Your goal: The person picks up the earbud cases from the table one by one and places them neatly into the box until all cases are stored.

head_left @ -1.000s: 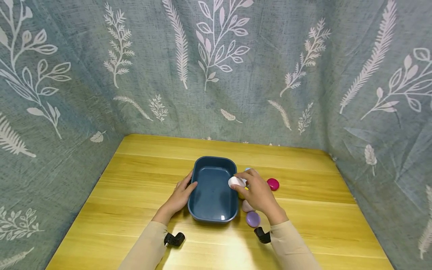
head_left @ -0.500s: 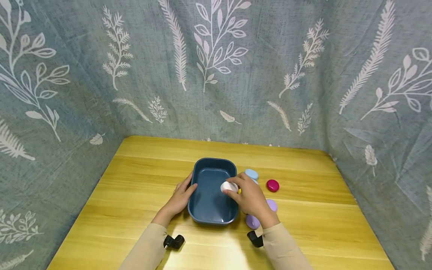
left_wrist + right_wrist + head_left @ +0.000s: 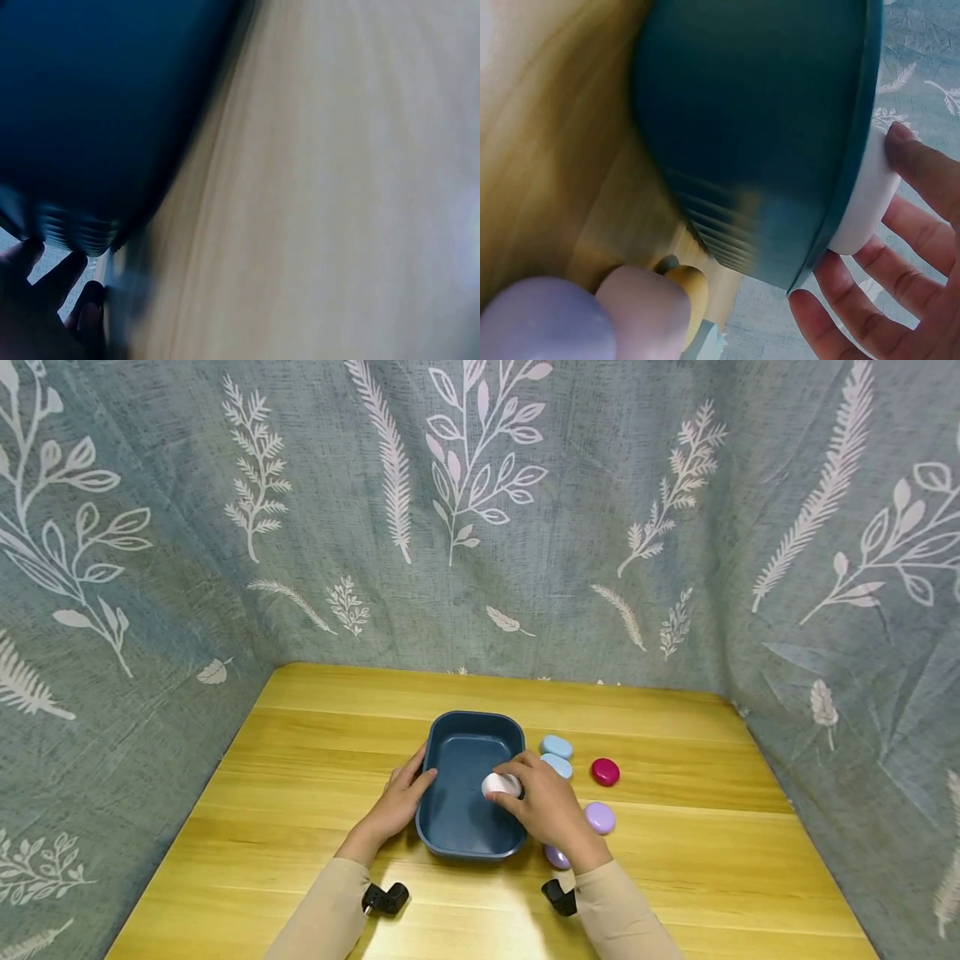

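Note:
A dark blue rectangular bin (image 3: 459,814) stands on the wooden table. My left hand (image 3: 396,800) holds its left side, thumb over the rim and fingers along the outer wall. In the left wrist view the left fingertips (image 3: 73,262) touch the ribbed part of the bin. Between thumb and fingers, my right hand (image 3: 546,803) pinches a smooth white oval piece (image 3: 498,785), like a bar of soap. It is at the bin's right side, over the inside. In the right wrist view the white piece (image 3: 866,195) shows just past the bin's rim.
Right of the bin lie two light blue pieces (image 3: 557,747), a crimson piece (image 3: 606,772) and two purple pieces (image 3: 600,817). The right wrist view also shows a pink piece (image 3: 645,311) and a yellow piece (image 3: 692,292). A patterned curtain (image 3: 420,610) surrounds the table (image 3: 300,760).
My right hand has carried the white piece left and toward me, from the bin's right rim to over its inside. My left hand stays on the bin.

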Demonstrator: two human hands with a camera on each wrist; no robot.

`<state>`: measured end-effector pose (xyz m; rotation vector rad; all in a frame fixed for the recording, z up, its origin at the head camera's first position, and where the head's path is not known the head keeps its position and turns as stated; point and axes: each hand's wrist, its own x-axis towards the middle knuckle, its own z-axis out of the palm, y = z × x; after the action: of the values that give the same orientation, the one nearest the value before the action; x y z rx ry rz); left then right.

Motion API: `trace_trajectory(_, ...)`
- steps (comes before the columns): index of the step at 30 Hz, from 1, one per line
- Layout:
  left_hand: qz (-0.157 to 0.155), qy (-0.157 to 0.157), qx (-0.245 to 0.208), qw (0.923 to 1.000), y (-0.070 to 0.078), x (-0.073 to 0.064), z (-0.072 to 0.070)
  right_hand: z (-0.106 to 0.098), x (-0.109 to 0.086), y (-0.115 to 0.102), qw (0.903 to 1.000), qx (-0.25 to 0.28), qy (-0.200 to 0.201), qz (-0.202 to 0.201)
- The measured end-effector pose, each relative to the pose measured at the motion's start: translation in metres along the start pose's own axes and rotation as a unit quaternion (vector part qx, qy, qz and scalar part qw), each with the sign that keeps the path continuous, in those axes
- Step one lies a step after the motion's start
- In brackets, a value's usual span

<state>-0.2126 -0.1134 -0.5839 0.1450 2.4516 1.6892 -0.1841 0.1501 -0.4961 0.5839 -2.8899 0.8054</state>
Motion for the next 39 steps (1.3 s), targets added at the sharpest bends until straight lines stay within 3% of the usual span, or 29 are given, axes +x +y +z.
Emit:
trace_trajectory(12, -0.001, 0.002, 0.000, 1.0000, 0.000, -0.002, -0.001, 0.015, -0.003, -0.004, 0.9990, -0.041, -0.001, -0.019)
trace_trajectory(21, 0.000, 0.000, -0.001, 1.0000, -0.001, 0.000, 0.000, 0.020, -0.004, -0.004, 0.9993, -0.029, -0.005, -0.022)
trace_trajectory(39, 0.000, -0.003, 0.003, 1.0000, 0.001, 0.000, 0.000, 0.025, -0.005, -0.003, 0.9955, -0.069, -0.046, -0.046)
